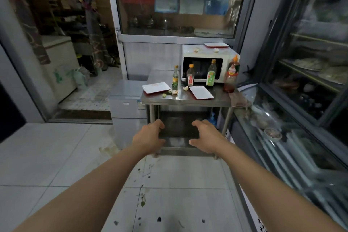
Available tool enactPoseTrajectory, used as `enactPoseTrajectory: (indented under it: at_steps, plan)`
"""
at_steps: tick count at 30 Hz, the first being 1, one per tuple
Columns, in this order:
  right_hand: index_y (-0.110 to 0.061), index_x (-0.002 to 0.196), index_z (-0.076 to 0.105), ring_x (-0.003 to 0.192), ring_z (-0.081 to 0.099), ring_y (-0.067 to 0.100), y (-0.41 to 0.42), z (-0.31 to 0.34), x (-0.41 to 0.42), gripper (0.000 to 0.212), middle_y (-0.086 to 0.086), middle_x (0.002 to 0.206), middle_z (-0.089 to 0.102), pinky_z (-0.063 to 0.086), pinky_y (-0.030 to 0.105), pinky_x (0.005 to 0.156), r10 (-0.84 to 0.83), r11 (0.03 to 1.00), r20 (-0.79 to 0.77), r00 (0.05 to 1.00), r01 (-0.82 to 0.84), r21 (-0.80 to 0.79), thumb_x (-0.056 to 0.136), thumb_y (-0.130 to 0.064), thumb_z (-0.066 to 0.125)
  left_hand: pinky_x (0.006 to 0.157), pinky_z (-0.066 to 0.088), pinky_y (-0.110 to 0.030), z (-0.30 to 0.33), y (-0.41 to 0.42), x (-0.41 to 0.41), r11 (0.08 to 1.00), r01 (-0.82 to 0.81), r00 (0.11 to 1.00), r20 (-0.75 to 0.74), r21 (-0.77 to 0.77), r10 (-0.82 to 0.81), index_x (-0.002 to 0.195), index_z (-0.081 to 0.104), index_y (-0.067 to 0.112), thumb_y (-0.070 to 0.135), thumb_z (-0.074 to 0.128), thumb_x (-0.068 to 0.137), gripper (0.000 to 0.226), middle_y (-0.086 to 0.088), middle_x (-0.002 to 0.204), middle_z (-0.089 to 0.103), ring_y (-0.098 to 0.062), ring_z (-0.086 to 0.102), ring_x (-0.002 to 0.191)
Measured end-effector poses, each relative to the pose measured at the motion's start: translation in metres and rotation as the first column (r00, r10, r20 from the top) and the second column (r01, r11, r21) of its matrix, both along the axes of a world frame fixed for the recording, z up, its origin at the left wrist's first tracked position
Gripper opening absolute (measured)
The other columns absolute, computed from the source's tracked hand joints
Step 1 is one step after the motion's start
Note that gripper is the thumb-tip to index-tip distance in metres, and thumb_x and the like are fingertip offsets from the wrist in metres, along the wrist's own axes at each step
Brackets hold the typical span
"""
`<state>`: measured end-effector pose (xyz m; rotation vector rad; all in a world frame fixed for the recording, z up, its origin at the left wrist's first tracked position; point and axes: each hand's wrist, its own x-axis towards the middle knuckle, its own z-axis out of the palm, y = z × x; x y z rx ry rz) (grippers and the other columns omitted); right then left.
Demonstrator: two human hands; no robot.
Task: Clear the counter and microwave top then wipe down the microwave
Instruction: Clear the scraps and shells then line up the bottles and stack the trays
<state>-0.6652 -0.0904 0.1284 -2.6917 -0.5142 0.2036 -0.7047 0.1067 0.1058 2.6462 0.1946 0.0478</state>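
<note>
Both arms reach forward over the tiled floor, well short of the steel counter [185, 99]. The left hand [148, 138] and the right hand [206, 136] hang in the air with fingers loosely curled, holding nothing. The microwave [205, 56] sits at the far right of the counter, a red-edged tray [216, 45] on top, four bottles in front.

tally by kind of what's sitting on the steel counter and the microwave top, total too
Bottles: 4, on the steel counter: green-label, red-label, tall green-label, orange-capped sauce bottle
White rectangular trays: 3: counter left, counter right, on the white microwave top
Food scraps: 5: counter, microwave top
Total: 12
</note>
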Motion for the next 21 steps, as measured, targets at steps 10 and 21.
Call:
enactPoseTrajectory:
  at_steps: [10, 21]
  plan:
    - [-0.022, 0.141, 0.034, 0.133, 0.035, 0.022, 0.042, -0.018, 0.166, 0.067, 0.004, 0.143, 0.036, 0.038, 0.038, 0.105, 0.05, 0.999, -0.029, 0.998, -0.049, 0.008, 0.084, -0.033, 0.068, 0.089, 0.052, -0.036, -0.019, 0.041, 0.145, 0.999, -0.046, 0.997, -0.058, -0.013, 0.045, 0.122, 0.045, 0.025, 0.023, 0.067, 0.082, 0.045, 0.0, 0.119, 0.057, -0.018, 0.057, 0.105]
    - [-0.019, 0.141, 0.034, 0.131, 0.04, 0.024, 0.069, -0.035, 0.346, 0.065, 0.006, 0.146, 0.038, 0.039, 0.035, 0.102, 0.137, 0.99, -0.091, 0.986, -0.138, -0.004, 0.086, -0.034, 0.065, 0.092, 0.05, -0.037, -0.031, 0.072, 0.306, 0.991, -0.134, 0.983, -0.128, 0.011, 0.134, 0.118, 0.049, 0.02, 0.023, 0.066, 0.083, 0.04, -0.004, 0.117, 0.059, -0.021, 0.057, 0.106]
